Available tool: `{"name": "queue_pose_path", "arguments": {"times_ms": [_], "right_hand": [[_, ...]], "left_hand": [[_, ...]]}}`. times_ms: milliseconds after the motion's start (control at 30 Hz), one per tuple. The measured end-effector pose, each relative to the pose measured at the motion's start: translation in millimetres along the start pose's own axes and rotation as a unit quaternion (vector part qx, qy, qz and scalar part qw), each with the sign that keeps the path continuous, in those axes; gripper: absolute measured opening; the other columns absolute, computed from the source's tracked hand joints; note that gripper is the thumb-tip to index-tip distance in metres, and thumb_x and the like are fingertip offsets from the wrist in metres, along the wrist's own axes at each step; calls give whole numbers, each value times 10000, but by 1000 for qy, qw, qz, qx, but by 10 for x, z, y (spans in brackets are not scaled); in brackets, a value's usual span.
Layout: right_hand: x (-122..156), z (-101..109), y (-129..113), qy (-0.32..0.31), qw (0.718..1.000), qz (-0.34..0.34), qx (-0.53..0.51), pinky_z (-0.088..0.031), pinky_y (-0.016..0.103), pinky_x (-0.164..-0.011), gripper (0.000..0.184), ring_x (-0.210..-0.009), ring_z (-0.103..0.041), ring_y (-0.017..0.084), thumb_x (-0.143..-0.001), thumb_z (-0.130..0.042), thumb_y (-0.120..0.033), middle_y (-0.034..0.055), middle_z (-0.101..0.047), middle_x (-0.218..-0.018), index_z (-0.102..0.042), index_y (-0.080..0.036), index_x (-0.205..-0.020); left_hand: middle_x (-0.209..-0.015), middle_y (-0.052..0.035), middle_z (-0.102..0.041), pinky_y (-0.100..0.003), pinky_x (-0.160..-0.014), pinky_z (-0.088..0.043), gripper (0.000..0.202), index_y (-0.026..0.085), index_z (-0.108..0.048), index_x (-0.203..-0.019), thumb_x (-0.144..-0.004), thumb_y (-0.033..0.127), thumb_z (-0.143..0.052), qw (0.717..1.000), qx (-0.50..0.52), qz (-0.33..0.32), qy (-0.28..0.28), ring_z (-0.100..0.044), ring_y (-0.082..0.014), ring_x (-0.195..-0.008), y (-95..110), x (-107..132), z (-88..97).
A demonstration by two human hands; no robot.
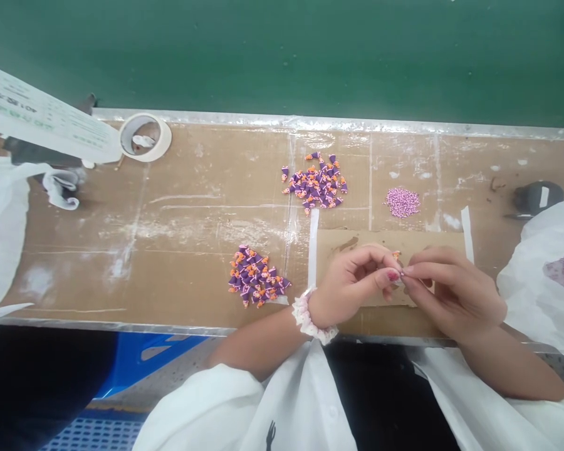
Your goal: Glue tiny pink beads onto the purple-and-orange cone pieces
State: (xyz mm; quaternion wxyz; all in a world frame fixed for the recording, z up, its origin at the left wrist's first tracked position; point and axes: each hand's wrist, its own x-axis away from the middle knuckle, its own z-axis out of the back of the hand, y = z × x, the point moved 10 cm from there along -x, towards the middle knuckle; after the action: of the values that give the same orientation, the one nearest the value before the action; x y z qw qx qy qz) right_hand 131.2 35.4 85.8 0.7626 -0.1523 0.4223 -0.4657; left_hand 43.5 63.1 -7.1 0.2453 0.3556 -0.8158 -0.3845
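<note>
My left hand (361, 282), with a lacy scrunchie (313, 316) on the wrist, is closed in a pinch on a tiny figurine; a bit of orange (396, 255) shows just past the fingers. Opposite it, my right hand (451, 288) pinches at the same spot, its fingertips meeting the left ones. What the right fingers grip is too small to name. Both hands are over a cardboard piece (432, 241) taped to the table. Beyond them lies a small heap of pink beads (403, 202). Purple-and-orange figurines form one pile (317, 181) farther back and another pile (256, 275) left of my left wrist.
A masking tape roll (162, 147) lies at the back left beside a white printed box (47, 119). White plastic bags (4, 232) flank the table at both ends. A dark round object (533, 199) sits at the right. A blue stool (145, 357) stands below the front edge.
</note>
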Motion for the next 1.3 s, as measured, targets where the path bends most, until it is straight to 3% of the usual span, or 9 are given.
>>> {"name": "queue_pose_path", "arguments": {"times_ms": [233, 367, 533, 633, 867, 1133, 1300], "right_hand": [[-15, -32, -15, 10, 1000, 9, 4, -481, 239, -488, 234, -572, -583, 119, -783, -633, -7, 15, -614, -726, -584, -216, -876], [-10, -42, 5, 4, 1000, 5, -5, -475, 254, -501, 239, -571, -566, 125, -774, -616, -6, 14, -597, -727, -575, -220, -873], [-2, -72, 32, -37, 998, -1, -53, -493, 246, -542, 253, -637, -581, 122, -794, -603, 19, 23, -569, -772, -570, -201, -915], [5, -76, 55, -50, 997, -9, -58, -499, 249, -551, 239, -656, -588, 124, -812, -614, 2, 33, -587, -802, -591, -201, -935], [18, -90, 96, -58, 997, -22, -54, -475, 253, -521, 214, -622, -577, 123, -822, -612, -29, 22, -603, -784, -591, -225, -905], [12, -81, 129, -67, 993, -38, -90, -460, 264, -521, 215, -619, -559, 127, -807, -577, -13, 9, -573, -742, -566, -218, -870], [-28, -8, 172, -117, 990, -22, -69, -434, 258, -518, 183, -601, -518, 115, -827, -573, -33, 1, -545, -732, -540, -210, -861]], "left_hand": [[-931, -61, -623, -237, -694, -572, 195, 146, -662, -833, -886, 332, -638, 981, -158, -104, 45, -641, -95, -726, 150, 56, 30], [-909, -76, -677, -279, -803, -573, 152, 161, -664, -835, -901, 290, -616, 941, -283, -180, 52, -679, -164, -929, 326, 107, -9], [-911, -78, -705, -248, -810, -566, 80, 161, -666, -855, -890, 221, -627, 878, -392, -273, 35, -692, -144, -909, 531, 170, -106], [-920, -81, -708, -230, -816, -562, 78, 155, -668, -847, -887, 210, -629, 865, -416, -278, 31, -694, -135, -903, 556, 172, -115], [-936, -77, -715, -249, -829, -573, 72, 170, -687, -859, -880, 220, -640, 868, -418, -266, 22, -697, -137, -887, 547, 156, -97], [-872, -70, -697, -200, -775, -579, 65, 142, -703, -835, -856, 196, -675, 867, -401, -296, 19, -698, -113, -824, 574, 173, -142], [-933, -46, -684, -182, -714, -577, 120, 166, -745, -941, -884, 190, -642, 919, -320, -224, 55, -677, -66, -705, 481, 115, 27]]}}
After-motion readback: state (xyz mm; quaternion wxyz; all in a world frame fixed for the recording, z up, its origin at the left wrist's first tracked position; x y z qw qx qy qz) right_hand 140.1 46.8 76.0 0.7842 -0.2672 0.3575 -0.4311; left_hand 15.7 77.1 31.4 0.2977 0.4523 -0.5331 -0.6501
